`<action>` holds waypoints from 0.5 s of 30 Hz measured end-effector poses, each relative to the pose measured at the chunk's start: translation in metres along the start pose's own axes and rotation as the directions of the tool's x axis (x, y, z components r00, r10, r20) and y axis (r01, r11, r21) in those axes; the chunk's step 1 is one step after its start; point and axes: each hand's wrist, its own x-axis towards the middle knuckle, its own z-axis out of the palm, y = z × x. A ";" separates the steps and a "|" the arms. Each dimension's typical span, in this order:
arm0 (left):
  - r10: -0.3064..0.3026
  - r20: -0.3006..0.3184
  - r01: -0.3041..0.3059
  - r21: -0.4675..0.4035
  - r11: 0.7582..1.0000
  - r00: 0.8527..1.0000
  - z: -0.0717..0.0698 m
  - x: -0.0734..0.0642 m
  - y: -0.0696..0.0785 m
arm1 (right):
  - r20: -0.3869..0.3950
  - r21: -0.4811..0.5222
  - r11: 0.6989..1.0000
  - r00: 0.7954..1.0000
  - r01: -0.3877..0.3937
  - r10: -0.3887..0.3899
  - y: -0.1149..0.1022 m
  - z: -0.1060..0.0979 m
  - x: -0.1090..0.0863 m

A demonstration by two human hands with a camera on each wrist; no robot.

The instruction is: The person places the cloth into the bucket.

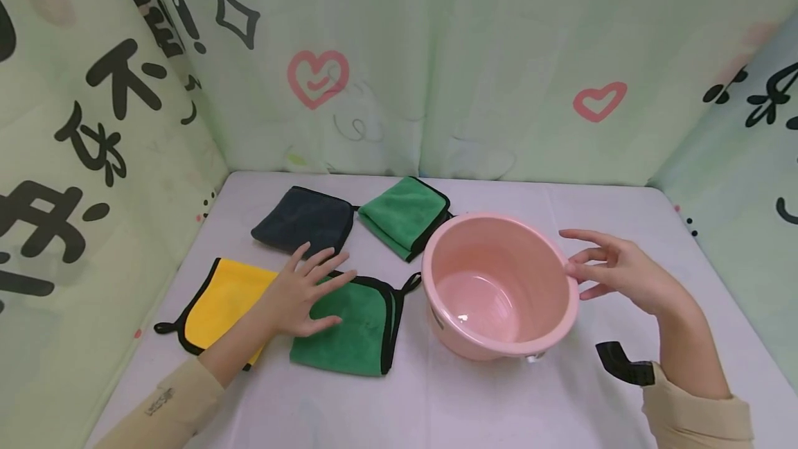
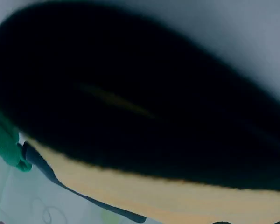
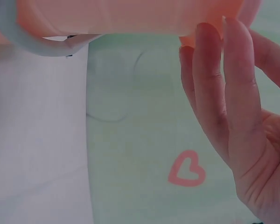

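A pink plastic bucket (image 1: 436,310) stands on the table, its mouth facing up. My right hand (image 1: 623,276) is at the bucket's right rim, thumb tip against it and the other fingers loosely extended. In the right wrist view, those fingers (image 3: 242,93) are nearly straight beside the bucket wall (image 3: 144,16). My left hand (image 1: 305,296), fingers spread, is over the near green cloth (image 1: 349,338); whether it touches is unclear. A yellow cloth (image 1: 231,296) with black edging lies partly under the left forearm. A dark blurred shape hides most of the left wrist view.
Behind the left hand lies a folded dark grey-blue cloth (image 1: 305,220). Another folded green cloth (image 1: 405,213) is at the back, close to the bucket. Patterned pale green curtains (image 1: 499,54) enclose the white-covered table (image 1: 399,414) at the back and sides.
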 end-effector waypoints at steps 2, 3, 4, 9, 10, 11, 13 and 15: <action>0.012 0.037 -0.012 -0.012 1.000 0.999 0.001 -0.004 0.003 | 0.010 0.009 1.000 1.000 0.000 0.000 0.000 0.000 0.000; 0.020 0.055 -0.019 -0.020 1.000 0.998 0.001 -0.005 0.005 | 0.015 0.014 1.000 1.000 0.000 0.000 0.000 0.000 0.000; 0.028 0.078 -0.025 -0.030 0.999 0.997 0.002 -0.007 0.006 | 0.018 0.019 1.000 1.000 0.003 -0.003 0.000 0.000 0.000; 0.084 0.163 -0.075 -0.061 0.995 0.983 0.008 -0.015 0.014 | 0.033 0.025 0.999 0.999 0.020 -0.021 0.001 0.000 0.001; 0.097 0.175 -0.087 -0.063 0.994 0.980 0.010 -0.016 0.016 | 0.036 0.024 0.999 0.999 0.023 -0.024 0.001 0.000 0.001; 0.109 0.187 -0.098 -0.065 0.993 0.976 0.010 -0.017 0.017 | 0.038 0.023 0.999 0.999 0.024 -0.025 0.001 0.000 0.001; 0.125 0.209 -0.113 -0.069 0.991 0.970 0.011 -0.019 0.020 | 0.038 0.027 0.999 0.999 0.026 -0.027 0.001 0.000 0.001; 0.134 0.228 -0.121 -0.067 0.990 0.964 0.011 -0.020 0.021 | 0.044 0.033 0.999 0.998 0.033 -0.034 0.001 0.000 0.002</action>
